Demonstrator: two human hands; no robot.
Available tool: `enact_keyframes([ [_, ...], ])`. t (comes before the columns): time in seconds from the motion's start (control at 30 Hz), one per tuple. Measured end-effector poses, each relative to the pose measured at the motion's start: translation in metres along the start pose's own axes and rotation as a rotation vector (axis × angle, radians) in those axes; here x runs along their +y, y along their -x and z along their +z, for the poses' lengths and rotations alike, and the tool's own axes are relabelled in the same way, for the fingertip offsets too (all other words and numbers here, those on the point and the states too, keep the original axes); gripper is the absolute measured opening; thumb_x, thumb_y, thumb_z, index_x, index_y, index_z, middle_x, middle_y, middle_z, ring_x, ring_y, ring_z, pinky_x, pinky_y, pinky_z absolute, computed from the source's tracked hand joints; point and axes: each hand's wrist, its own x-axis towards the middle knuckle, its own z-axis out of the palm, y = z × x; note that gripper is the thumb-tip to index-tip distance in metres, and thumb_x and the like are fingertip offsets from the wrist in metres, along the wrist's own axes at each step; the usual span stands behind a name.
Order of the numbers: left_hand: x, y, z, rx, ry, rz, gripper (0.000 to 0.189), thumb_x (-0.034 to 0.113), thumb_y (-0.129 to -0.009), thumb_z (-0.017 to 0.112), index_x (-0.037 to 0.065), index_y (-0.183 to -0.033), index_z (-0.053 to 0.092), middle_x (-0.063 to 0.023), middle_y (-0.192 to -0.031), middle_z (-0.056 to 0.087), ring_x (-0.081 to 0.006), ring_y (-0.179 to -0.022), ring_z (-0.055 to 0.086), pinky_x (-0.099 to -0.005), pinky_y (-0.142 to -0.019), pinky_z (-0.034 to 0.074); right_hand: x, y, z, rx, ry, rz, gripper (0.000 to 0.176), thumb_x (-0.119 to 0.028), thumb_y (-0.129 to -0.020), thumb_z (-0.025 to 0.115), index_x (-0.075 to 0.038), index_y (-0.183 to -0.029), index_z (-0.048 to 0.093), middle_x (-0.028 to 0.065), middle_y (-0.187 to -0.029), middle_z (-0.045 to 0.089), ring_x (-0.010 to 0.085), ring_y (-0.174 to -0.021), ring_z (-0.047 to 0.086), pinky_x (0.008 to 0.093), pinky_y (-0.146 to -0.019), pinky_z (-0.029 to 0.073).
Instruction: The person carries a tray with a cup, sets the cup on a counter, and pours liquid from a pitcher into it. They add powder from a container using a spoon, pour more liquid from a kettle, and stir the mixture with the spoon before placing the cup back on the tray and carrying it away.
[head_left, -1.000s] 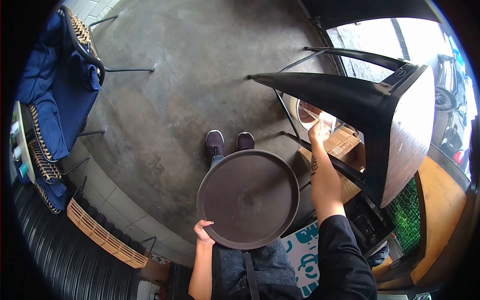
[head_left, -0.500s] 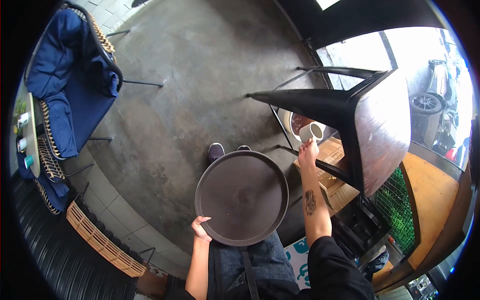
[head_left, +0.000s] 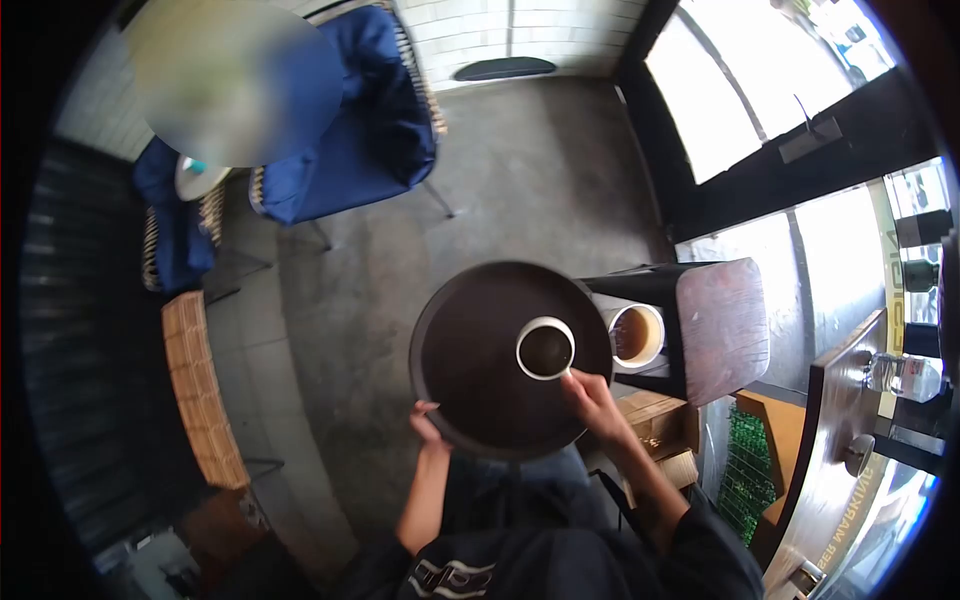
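Note:
A round dark tray (head_left: 470, 400) is held level in front of my body. My left hand (head_left: 430, 428) grips its lower left rim, with the fingers partly hidden by the tray. Over the right half of the tray is a white cup (head_left: 545, 349) with dark contents or a dark inside. The fingers of my right hand (head_left: 590, 397) are closed on its handle. Whether the cup touches the tray is hard to tell from above.
A stool (head_left: 722, 330) stands right of the tray, beside a white container (head_left: 636, 334) with brown contents. Cardboard boxes (head_left: 655, 425) lie below it. Blue-cushioned chairs (head_left: 370, 150) are at upper left, a woven bench (head_left: 200, 390) at left, and a wooden counter (head_left: 835, 430) at right.
My right hand has brought the cup left from beside the stool to over the tray. The view has turned, so the chairs and stool appear shifted. My left hand still holds the tray.

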Motion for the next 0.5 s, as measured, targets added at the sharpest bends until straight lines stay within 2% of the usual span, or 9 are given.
enact_keyframes([
  [0.03,-0.001,-0.004,-0.019,0.085,0.063,0.076,0.049,0.026,-0.064,0.052,0.000,-0.105,0.059,-0.0151,-0.106,0.061,-0.0345,-0.094,0.060,-0.0425,-0.087,0.051,-0.014,0.005,0.017,-0.112,0.088,-0.044,0.037,-0.030,-0.100,0.041,-0.005,-0.075,0.051,-0.0094,-0.062,0.033,0.0016,-0.055,0.027,0.0208,-0.048,0.023],
  [0.07,0.006,-0.002,-0.014,0.150,0.138,0.156,0.052,0.025,-0.064,0.051,0.000,-0.109,0.059,-0.0154,-0.109,0.061,-0.0349,-0.095,0.060,-0.0424,-0.087,0.051,-0.014,0.004,0.027,-0.216,0.096,-0.078,0.036,-0.029,-0.101,0.041,-0.001,-0.088,0.058,-0.0110,-0.065,0.033,0.0008,-0.059,0.027,0.0207,-0.050,0.024],
  [0.1,0.015,0.008,-0.015,0.143,0.165,0.191,0.052,0.025,-0.064,0.051,0.000,-0.109,0.059,-0.0154,-0.109,0.061,-0.0349,-0.095,0.060,-0.0424,-0.087,0.051,-0.017,0.003,0.039,-0.254,0.112,-0.097,0.036,-0.029,-0.101,0.041,-0.001,-0.088,0.058,-0.0110,-0.065,0.033,0.0008,-0.059,0.027,0.0207,-0.050,0.024],
  [0.17,0.038,0.053,0.011,-0.692,0.388,-0.105,0.057,0.022,-0.065,0.050,0.000,-0.117,0.057,-0.0155,-0.115,0.061,-0.0349,-0.099,0.060,-0.0426,-0.088,0.051,-0.031,0.007,0.071,-0.418,0.264,-0.146,0.036,-0.029,-0.101,0.040,0.000,-0.092,0.058,-0.0107,-0.066,0.035,0.0011,-0.060,0.029,0.0213,-0.051,0.026],
  [0.2,0.041,0.075,0.019,-0.480,0.367,0.182,0.055,0.018,-0.067,0.049,-0.001,-0.118,0.056,-0.0151,-0.117,0.061,-0.0337,-0.102,0.060,-0.0422,-0.089,0.051,-0.054,0.017,0.094,-0.462,0.287,-0.176,0.036,-0.028,-0.101,0.040,0.001,-0.086,0.055,-0.0092,-0.066,0.035,0.0024,-0.062,0.030,0.0217,-0.053,0.027],
  [0.23,0.049,0.092,0.014,-0.498,0.398,0.242,0.055,0.018,-0.067,0.049,-0.001,-0.118,0.056,-0.0151,-0.117,0.061,-0.0337,-0.102,0.060,-0.0422,-0.089,0.051,-0.052,0.019,0.110,-0.509,0.297,-0.230,0.036,-0.029,-0.100,0.041,0.000,-0.082,0.052,-0.0081,-0.066,0.035,0.0031,-0.062,0.030,0.0225,-0.053,0.027],
  [0.3,0.062,0.121,-0.008,-0.599,0.481,0.423,0.052,0.015,-0.069,0.047,-0.002,-0.117,0.056,-0.0145,-0.116,0.061,-0.0325,-0.102,0.060,-0.0422,-0.089,0.051,-0.055,0.025,0.140,-0.596,0.396,-0.273,0.037,-0.028,-0.100,0.041,0.004,-0.094,0.057,-0.0004,-0.069,0.045,0.0092,-0.070,0.042,0.0268,-0.063,0.040],
  [0.43,0.077,0.182,-0.080,-0.590,0.687,0.577,0.050,0.013,-0.071,0.045,-0.003,-0.117,0.056,-0.0155,-0.113,0.062,-0.0323,-0.100,0.061,-0.0418,-0.089,0.051,-0.048,0.048,0.220,-0.883,0.498,-0.312,0.036,-0.029,-0.100,0.043,0.003,-0.087,0.054,0.0006,-0.069,0.043,0.0095,-0.072,0.041,0.0268,-0.064,0.040],
  [0.5,0.091,0.230,-0.097,-0.493,0.678,0.633,0.044,0.012,-0.073,0.045,-0.002,-0.113,0.058,-0.0170,-0.107,0.063,-0.0308,-0.101,0.060,-0.0416,-0.087,0.051,-0.035,0.058,0.262,-0.951,0.514,-0.397,0.032,-0.027,-0.099,0.044,0.002,-0.086,0.051,0.0016,-0.071,0.043,0.0098,-0.072,0.043,0.0267,-0.065,0.041],
])
